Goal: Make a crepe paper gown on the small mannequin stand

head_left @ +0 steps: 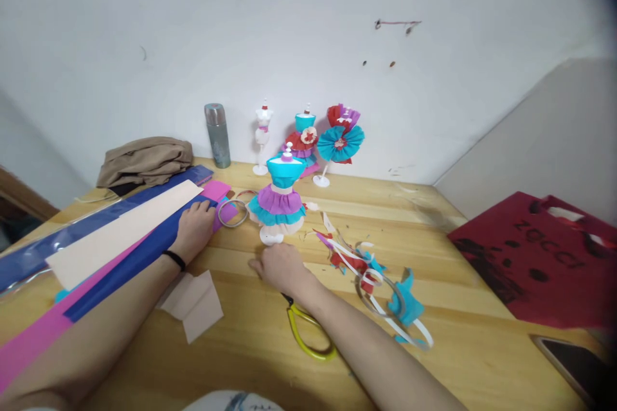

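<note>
My left hand [195, 228] lies on the end of a folded dark blue crepe paper strip [144, 253], fingers resting over it, with small pink sheets [216, 191] just beyond. My right hand [282, 266] is curled on the table, its thumb to the left and its fingertips hidden below. Right in front of it stands a small dress form [284, 170] in a turquoise top and a tiered purple, turquoise and cream skirt, on a white base. Yellow-handled scissors [308, 337] lie partly beneath my right forearm. A folded pale pink paper [193, 302] lies between my arms.
Behind stand a bare white dress form [261, 135] and two dressed ones. A steel thermos [218, 135] and brown cloth [147, 160] are at the back left. Paper scraps [357, 263] and a tape roll [233, 212] lie around. Right: a red bag [535, 257] and a phone [573, 366].
</note>
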{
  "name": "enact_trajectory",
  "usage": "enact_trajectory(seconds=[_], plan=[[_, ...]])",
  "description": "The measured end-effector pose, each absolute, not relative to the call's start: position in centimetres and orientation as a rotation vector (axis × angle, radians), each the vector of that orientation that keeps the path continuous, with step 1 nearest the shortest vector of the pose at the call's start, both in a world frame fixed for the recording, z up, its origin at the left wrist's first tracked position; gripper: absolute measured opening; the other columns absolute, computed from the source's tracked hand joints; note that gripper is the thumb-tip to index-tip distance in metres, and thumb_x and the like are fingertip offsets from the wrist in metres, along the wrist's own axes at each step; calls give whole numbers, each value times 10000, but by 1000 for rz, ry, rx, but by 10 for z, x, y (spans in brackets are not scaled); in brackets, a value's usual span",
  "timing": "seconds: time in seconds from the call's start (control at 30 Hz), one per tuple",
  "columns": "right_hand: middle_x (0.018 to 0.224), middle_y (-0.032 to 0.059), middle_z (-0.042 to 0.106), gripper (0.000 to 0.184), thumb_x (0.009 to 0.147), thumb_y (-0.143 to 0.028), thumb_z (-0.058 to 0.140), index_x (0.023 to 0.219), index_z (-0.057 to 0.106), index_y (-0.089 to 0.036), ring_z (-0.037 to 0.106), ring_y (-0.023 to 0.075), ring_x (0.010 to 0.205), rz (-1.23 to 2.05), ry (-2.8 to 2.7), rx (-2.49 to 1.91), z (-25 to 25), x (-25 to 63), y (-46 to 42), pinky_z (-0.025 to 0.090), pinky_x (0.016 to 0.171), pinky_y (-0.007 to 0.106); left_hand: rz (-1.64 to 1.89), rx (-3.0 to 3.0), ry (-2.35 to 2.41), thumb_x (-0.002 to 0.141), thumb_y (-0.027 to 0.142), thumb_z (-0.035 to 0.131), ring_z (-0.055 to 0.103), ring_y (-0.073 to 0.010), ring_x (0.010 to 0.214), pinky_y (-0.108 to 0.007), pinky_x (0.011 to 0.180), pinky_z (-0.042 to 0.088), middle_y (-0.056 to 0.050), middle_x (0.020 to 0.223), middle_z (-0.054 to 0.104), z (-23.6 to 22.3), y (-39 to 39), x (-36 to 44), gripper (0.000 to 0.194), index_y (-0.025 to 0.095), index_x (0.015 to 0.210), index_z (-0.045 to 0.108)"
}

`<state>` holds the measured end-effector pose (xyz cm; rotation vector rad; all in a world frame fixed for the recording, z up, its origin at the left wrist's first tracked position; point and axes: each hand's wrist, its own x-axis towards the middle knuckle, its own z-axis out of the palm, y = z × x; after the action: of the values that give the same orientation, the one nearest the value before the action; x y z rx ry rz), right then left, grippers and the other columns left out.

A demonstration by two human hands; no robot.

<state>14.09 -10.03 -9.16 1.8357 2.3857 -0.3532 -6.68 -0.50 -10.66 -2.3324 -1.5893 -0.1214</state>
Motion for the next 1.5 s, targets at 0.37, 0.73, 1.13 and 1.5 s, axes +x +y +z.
enact_trajectory(seconds=[0.37,0.73,1.13,1.5], plan=[[931,213,763,504,989,-434,394,948,781,-114,737,331,915,-270,2378,1813,-100,139,-102,544,757,382,-81,-2348,-1645,958,92,373,545,-301,1025,-394,801,418,-201,1107,632,-116,-11,-57,305,90,1043,665],[912,202,766,508,993,-446,382,930,781,-138,742,316,896,-238,2377,1813,-101,140,-103,539,744,369,-244,-2436,-1811,980,212,438,635,-219,986,-299,830,468,-115,1091,693,-97,-6,-66,256,151,1156,612],[911,191,770,479,989,-431,409,947,784,-136,744,323,895,-223,2384,1832,-99,139,-104,546,736,370,-14,-2131,-2191,877,178,475,628,-364,1081,-409,857,509,-245,1106,678,-81,28,-132,289,77,1003,714],[908,192,771,503,992,-447,398,927,784,-131,744,327,886,-226,2378,1828,-102,139,-103,549,741,384,-216,-2071,-2126,952,269,353,650,-364,1049,-439,852,509,-225,1089,686,-57,28,-128,393,87,1075,679]])
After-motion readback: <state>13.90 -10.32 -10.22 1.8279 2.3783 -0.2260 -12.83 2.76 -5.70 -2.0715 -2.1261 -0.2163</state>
